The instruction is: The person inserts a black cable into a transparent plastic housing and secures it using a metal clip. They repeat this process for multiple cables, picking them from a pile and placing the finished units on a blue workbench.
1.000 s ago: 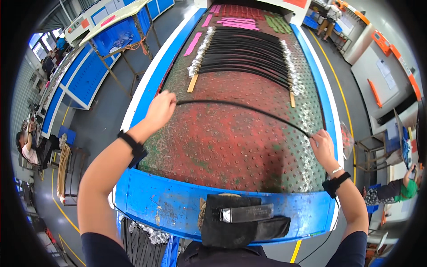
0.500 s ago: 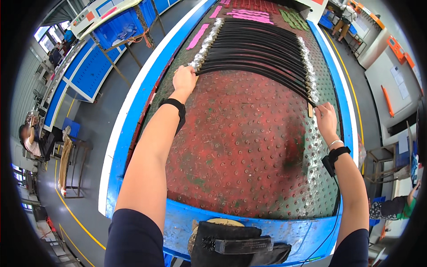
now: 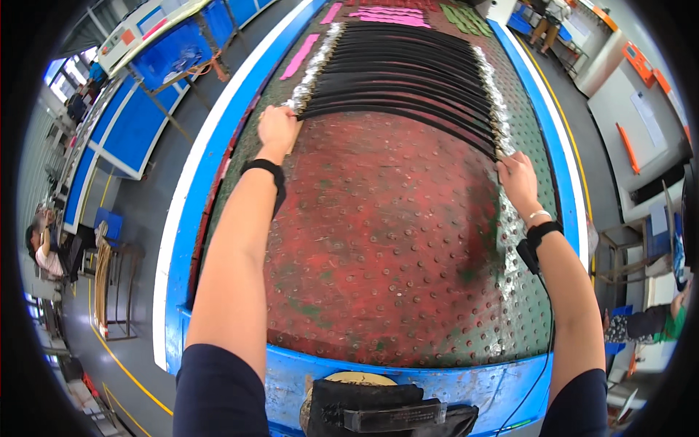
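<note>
Many black cord-like strips (image 3: 400, 76) lie side by side across a red and green studded table top (image 3: 378, 240). Their ends meet silvery-white bands (image 3: 314, 69) on both sides. At the left end of the nearest strip, my left hand (image 3: 279, 130) has its fingers closed on the strip's tip. My right hand (image 3: 518, 177) pinches at the same strip's right end, beside the silvery band (image 3: 500, 109). The fingers hide both tips. A pale flat piece (image 3: 294, 138) shows just under my left hand.
Blue and white rails (image 3: 191, 211) border the table. Pink strips (image 3: 389, 16) and green strips (image 3: 466, 20) lie at its far end. A black cloth item (image 3: 386, 408) is at the near edge. People are at the left (image 3: 47, 247) and far right (image 3: 551, 22).
The whole view has shifted, so the strips appear further left and higher. My right hand has come in closer over the strip's end. Beneath my left hand, the pale piece now shows.
</note>
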Demonstrator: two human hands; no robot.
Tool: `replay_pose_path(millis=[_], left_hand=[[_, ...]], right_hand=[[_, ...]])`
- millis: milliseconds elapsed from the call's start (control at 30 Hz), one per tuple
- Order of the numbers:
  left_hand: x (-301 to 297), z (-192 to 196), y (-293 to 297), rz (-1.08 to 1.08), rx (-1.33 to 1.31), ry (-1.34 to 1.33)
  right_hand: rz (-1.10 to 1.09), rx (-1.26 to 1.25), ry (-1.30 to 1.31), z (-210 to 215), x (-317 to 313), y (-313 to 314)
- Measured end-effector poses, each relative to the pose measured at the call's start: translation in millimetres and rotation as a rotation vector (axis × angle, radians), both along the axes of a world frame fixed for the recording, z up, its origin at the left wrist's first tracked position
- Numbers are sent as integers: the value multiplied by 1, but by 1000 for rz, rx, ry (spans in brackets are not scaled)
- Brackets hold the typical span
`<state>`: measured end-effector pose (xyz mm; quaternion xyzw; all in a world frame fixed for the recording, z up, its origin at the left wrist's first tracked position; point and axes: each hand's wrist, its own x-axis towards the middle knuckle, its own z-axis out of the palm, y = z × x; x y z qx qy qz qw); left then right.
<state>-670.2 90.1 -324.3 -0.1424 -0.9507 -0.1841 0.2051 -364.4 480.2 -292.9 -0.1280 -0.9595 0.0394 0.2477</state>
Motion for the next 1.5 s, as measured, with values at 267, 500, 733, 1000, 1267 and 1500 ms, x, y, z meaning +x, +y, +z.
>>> replay_pose_path(millis=[267,500,733,1000,1267,1500], left_hand=[[-7,-8,-8,-15,-2,-38],[-4,-7,-3,-38,6,-47],[-5,-11,-5,-50,16,-24],[-5,-9,-1,-81,-9,20],[5,-1,6,50,9,-53],[14,8,14,88,-91,-44]], right_hand=[[-60,35,-10,-11,-12,8],[-96,86,19,-10,-18,17],[-95,165,7,-10,-26,26],[-108,109,-11,-13,-24,25],[-104,101,-43,-13,-21,21],[-101,81,-56,-12,-19,25]])
